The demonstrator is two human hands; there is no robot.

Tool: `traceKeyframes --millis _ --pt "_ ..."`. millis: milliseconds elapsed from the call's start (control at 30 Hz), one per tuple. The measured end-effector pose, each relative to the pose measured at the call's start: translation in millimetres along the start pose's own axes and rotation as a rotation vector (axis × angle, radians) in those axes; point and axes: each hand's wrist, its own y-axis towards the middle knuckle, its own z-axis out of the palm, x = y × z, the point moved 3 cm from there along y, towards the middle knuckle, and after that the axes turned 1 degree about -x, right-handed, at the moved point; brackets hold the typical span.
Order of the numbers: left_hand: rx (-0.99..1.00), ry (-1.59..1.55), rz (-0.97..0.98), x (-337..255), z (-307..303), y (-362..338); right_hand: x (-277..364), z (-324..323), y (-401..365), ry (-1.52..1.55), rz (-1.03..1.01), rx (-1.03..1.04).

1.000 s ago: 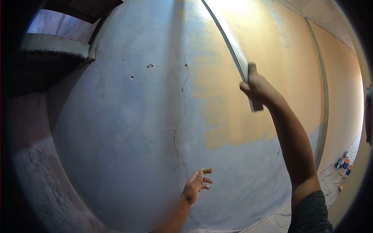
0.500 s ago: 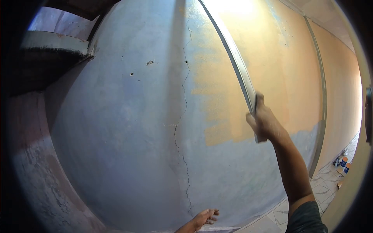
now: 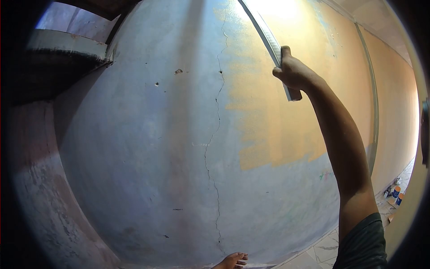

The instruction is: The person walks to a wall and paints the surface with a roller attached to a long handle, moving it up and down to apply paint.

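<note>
My right hand, raised in front of the wall, is wrapped round the lower part of a long, straight metal bar. The bar slants up to the left and its far end runs out at the top of the view. Low in the view, near the foot of the wall, my left hand holds nothing, its fingers loosely bent. Before me stands a blue-grey wall with a patch of yellow-orange paint on its right side. A thin crack runs down the wall between the hands' sides.
Small holes mark the wall at left. A dark-edged concrete ledge juts out at upper left. Paint cans stand on the tiled floor at far right, beyond a vertical strip.
My right hand has moved up and slightly left, carrying the metal bar higher. The bar's shadow has shifted left on the wall. My left hand is slightly lower in view.
</note>
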Motion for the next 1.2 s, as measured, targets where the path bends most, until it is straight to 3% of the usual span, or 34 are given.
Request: traceKeyframes --millis 167,433,733,900,967,1067,1200 --pt "-0.03 -0.015 -0.118 -0.8 3.0 -6.2 -8.2 23.6 -12.9 0.005 -0.047 -0.027" --pt "-0.01 -0.044 -0.201 54.1 -35.7 14.7 -49.7 77.4 -129.8 0.121 0.004 0.026" --pt "-0.017 -0.069 -0.233 61.6 -48.0 19.4 -27.9 55.9 -47.1 0.027 -0.047 -0.013" --pt "-0.087 0.024 -0.246 41.6 -37.5 8.5 10.8 50.0 -4.9 0.068 -0.071 -0.005" --pt "-0.155 -0.038 -0.16 34.7 -35.8 11.6 16.0 54.7 -6.4 0.044 -0.049 -0.051" --pt "-0.059 -0.055 -0.168 11.3 -42.1 30.5 4.3 79.8 -31.7 0.04 -0.022 -0.036" --pt "-0.109 0.028 0.126 -109.3 -10.2 -5.7 -10.2 114.8 -108.3 0.145 0.043 0.0"
